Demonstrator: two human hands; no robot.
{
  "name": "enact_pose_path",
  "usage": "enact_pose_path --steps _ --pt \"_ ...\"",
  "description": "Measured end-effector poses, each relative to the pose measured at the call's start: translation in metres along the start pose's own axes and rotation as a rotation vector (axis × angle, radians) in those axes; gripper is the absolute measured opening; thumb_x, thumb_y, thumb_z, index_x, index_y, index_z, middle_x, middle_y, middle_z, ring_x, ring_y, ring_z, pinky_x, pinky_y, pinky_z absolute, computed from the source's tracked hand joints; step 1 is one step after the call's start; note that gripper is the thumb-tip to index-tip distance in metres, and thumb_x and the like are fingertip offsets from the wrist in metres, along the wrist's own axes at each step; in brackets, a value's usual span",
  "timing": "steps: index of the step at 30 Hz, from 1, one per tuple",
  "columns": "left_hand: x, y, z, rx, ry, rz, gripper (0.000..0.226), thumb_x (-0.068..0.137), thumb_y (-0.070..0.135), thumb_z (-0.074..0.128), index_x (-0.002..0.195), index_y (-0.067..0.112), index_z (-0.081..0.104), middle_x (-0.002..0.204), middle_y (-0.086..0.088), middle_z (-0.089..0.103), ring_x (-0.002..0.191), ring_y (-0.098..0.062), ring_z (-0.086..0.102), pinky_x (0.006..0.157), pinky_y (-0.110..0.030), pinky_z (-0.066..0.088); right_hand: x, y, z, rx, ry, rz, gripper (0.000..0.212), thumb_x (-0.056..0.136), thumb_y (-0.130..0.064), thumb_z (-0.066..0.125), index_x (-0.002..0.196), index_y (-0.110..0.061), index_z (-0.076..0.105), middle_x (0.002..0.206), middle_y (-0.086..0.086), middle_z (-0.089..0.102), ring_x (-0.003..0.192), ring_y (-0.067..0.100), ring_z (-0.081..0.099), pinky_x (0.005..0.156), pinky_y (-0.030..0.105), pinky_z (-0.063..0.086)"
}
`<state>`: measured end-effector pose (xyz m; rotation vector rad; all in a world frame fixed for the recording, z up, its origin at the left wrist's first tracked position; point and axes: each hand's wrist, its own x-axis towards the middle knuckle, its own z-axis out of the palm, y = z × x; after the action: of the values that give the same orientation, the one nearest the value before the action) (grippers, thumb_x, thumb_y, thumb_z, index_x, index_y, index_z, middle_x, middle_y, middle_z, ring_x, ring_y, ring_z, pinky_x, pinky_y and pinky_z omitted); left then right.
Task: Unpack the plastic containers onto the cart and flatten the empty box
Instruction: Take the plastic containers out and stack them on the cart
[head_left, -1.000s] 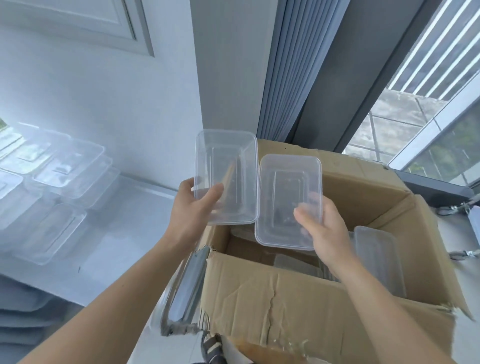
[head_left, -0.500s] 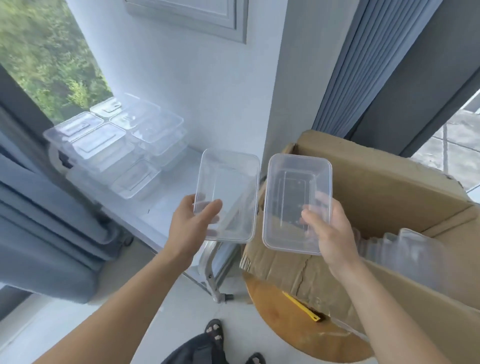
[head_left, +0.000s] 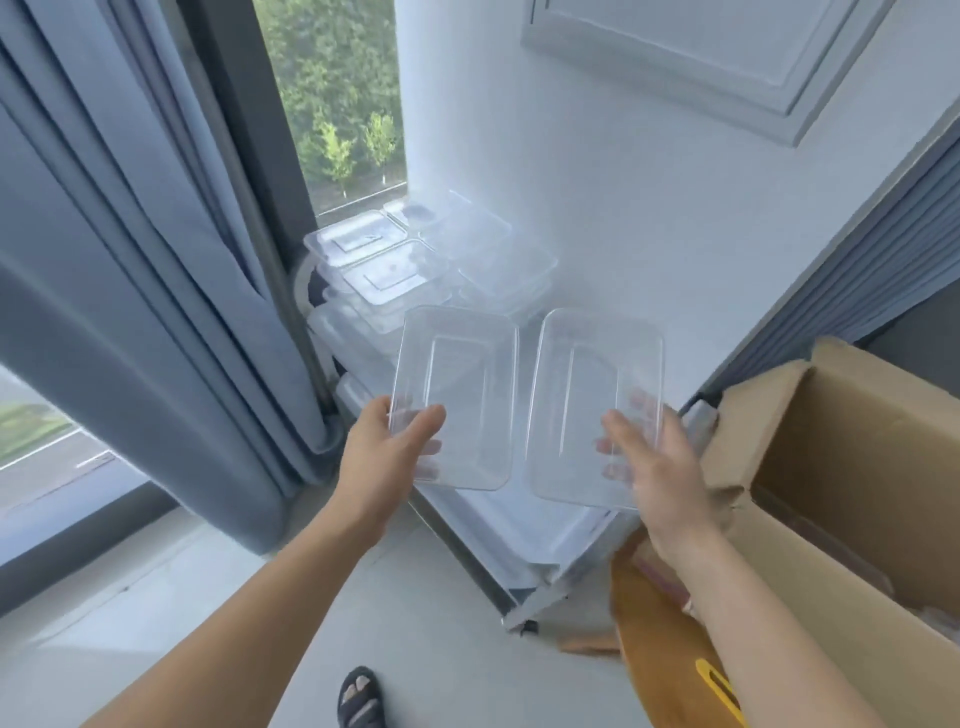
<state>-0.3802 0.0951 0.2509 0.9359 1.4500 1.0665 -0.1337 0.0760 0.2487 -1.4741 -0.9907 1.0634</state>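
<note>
Over the bare near end of the white cart (head_left: 530, 530), centre frame, a person holds two empty clear tubs side by side, not touching. The left hand (head_left: 387, 452) has its grip closed on the left container (head_left: 462, 384) at its near short edge, thumb on top. The right hand (head_left: 660, 467) grips the right container (head_left: 597, 395) likewise. Stacked containers (head_left: 415, 265) crowd the cart's far end against the curtain (head_left: 156, 260). The open cardboard box (head_left: 857, 441), lower right, stands just beside the cart, with possibly more plastic inside, blurred.

Two hands show, the left hand (head_left: 384, 457) and the right hand (head_left: 670, 478), with two clear containers aloft, the left container (head_left: 457, 395) and the right container (head_left: 592, 405), plus one cardboard box (head_left: 857, 467), one cart (head_left: 519, 530) and one pile of containers (head_left: 395, 270) (at least five, too stacked to count surely).
</note>
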Motion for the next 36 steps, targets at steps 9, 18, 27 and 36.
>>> enact_pose_path --steps 9,18,27,36 --pt "0.085 0.008 -0.113 0.067 0.024 -0.008 0.033 0.083 0.041 0.074 0.109 0.024 0.062 0.097 0.001 0.075 0.088 -0.020 0.074 0.067 -0.036 0.053 0.027 0.001 0.128 0.014 0.008 0.039 0.024 0.096 -0.030 0.062 0.118 -0.035 0.053 0.103 -0.008 0.065 0.100 0.019 0.066 0.083 0.037 0.054" --pt "0.152 0.028 -0.117 0.084 0.025 -0.024 0.043 0.074 0.046 0.073 0.108 0.022 0.062 0.097 0.002 0.075 0.086 -0.015 0.074 0.071 -0.033 0.055 0.089 0.021 0.159 0.014 0.096 0.108 0.040 0.096 -0.033 0.063 0.132 -0.028 0.045 0.113 -0.006 0.062 0.099 0.015 0.067 0.084 0.035 0.053" --pt "0.226 0.044 -0.116 0.231 -0.034 -0.050 0.022 0.088 0.036 0.073 0.104 0.029 0.060 0.094 0.005 0.073 0.084 -0.018 0.072 0.067 -0.043 0.057 0.150 0.047 0.200 0.025 0.130 0.293 0.030 0.097 -0.035 0.062 0.122 -0.030 0.046 0.108 -0.012 0.060 0.102 0.014 0.064 0.083 0.037 0.052" --pt "0.294 0.044 -0.123 0.301 -0.312 -0.114 0.041 0.085 0.040 0.075 0.118 0.020 0.059 0.110 0.004 0.071 0.088 -0.011 0.073 0.061 -0.018 0.050 0.186 0.069 0.234 -0.028 0.337 0.445 0.014 0.097 -0.039 0.062 0.099 -0.034 0.049 0.106 -0.008 0.061 0.095 0.015 0.062 0.073 0.033 0.049"
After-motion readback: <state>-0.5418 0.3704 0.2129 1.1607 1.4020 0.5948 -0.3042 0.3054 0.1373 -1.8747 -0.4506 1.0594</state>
